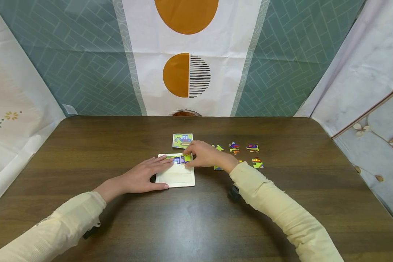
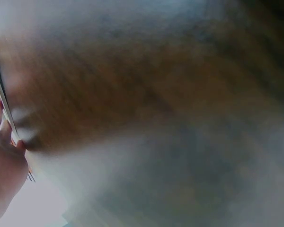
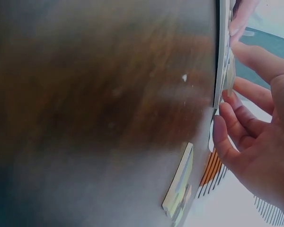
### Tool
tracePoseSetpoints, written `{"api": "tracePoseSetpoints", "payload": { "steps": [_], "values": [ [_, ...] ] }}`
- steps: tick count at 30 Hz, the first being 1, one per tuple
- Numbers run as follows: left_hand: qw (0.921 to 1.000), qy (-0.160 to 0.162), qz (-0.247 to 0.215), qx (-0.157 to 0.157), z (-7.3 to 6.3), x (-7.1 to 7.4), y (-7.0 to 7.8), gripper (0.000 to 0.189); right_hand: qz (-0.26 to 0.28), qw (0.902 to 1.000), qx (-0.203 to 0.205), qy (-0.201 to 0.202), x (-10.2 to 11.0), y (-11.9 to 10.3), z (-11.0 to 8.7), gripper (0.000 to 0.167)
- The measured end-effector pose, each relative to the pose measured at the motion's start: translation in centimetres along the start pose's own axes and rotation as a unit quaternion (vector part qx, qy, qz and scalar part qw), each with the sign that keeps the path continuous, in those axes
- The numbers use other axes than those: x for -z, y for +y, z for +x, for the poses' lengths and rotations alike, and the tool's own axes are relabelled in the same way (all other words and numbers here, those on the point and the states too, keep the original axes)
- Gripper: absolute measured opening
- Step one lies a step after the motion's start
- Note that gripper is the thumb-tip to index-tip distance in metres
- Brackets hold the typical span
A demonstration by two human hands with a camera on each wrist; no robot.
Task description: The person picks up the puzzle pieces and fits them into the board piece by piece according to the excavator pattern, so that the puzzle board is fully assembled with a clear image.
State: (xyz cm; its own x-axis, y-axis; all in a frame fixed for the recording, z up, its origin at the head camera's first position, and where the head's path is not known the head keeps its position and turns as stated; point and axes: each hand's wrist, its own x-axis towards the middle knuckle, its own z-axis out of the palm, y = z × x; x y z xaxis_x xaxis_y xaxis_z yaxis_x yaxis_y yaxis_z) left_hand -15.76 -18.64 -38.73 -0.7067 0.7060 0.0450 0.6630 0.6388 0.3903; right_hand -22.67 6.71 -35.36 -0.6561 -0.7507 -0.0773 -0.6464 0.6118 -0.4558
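A white puzzle tray (image 1: pixel 177 179) lies on the table with joined picture pieces (image 1: pixel 176 160) along its far edge. My left hand (image 1: pixel 142 177) rests over the tray's left side, fingers straight and touching the far-left pieces, thumb near the front-left corner. At the far-right corner my right hand (image 1: pixel 204 154) pinches a green puzzle piece (image 1: pixel 187 158) between thumb and fingers. The right wrist view shows this piece edge-on between the fingertips, low against the tray. Only part of the left hand (image 2: pixel 7 165) shows in the left wrist view.
A picture card (image 1: pixel 180 139) with a blue digger lies just behind the tray. Several loose puzzle pieces (image 1: pixel 253 147) are spread to the right, some partly hidden by the right wrist. Patterned cloths (image 1: pixel 98 72) hang behind and beside the brown table (image 1: pixel 118 134).
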Motion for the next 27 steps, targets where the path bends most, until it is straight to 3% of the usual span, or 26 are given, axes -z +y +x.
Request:
{"api": "tracePoseSetpoints", "payload": {
  "steps": [11, 21, 27],
  "values": [
    [0.9998, -0.007, 0.018, 0.0, 0.2, 0.6, 0.3, 0.074, -0.028, 0.9996, -0.01, -0.004, 0.0, -0.5, 0.3, 0.04],
    [0.9908, 0.036, 0.111, -0.068, 1.9, 1.1, 0.7, 0.051, -0.026, 0.9994, -0.022, -0.002, -0.3, -0.5, 0.3, 0.04],
    [0.9931, -0.006, 0.101, -0.059, 2.3, 0.5, 1.1, 0.06, -0.03, 0.9995, -0.011, -0.002, -0.5, -0.4, 0.4, 0.039]
  ]
}}
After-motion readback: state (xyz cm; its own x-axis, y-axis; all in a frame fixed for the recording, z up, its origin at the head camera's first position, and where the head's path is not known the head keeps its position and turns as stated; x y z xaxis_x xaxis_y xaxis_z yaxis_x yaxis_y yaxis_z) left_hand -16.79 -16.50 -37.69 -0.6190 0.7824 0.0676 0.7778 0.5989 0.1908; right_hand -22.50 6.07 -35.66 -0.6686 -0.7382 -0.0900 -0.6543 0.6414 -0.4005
